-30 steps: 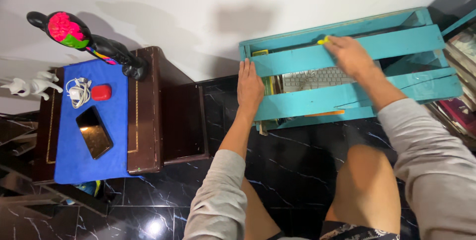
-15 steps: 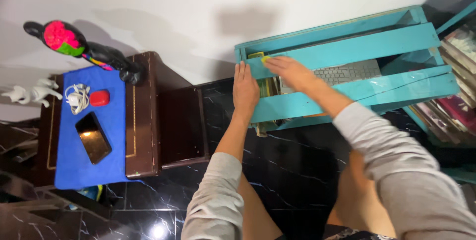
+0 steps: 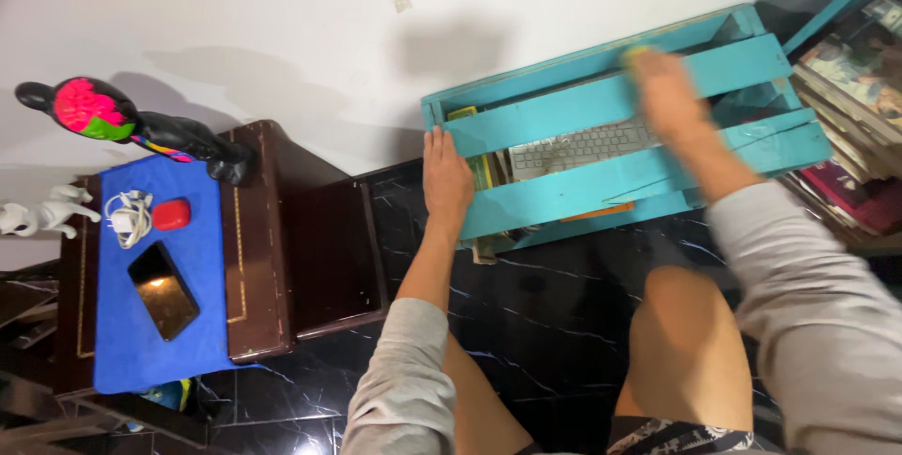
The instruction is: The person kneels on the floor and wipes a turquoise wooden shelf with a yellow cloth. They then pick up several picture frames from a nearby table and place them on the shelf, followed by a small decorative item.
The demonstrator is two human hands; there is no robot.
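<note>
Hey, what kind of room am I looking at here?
Probably a room in a home: a dark wooden side table holding a phone and charger, a turquoise crate with a keyboard, and stacked books.

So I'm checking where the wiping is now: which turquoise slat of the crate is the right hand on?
The uppermost front slat: the right hand lies across it, while the left hand braces the crate's left end.

Turquoise crate [image 3: 601, 107] of painted wood, matt and scuffed, grey plastic keyboard [image 3: 578, 147] seen between its slats, glossy black marble floor [image 3: 554, 305] at 6 o'clock, matt blue cloth [image 3: 141, 323] laid over polished dark wood table [image 3: 282, 239] at 9 o'clock
</note>
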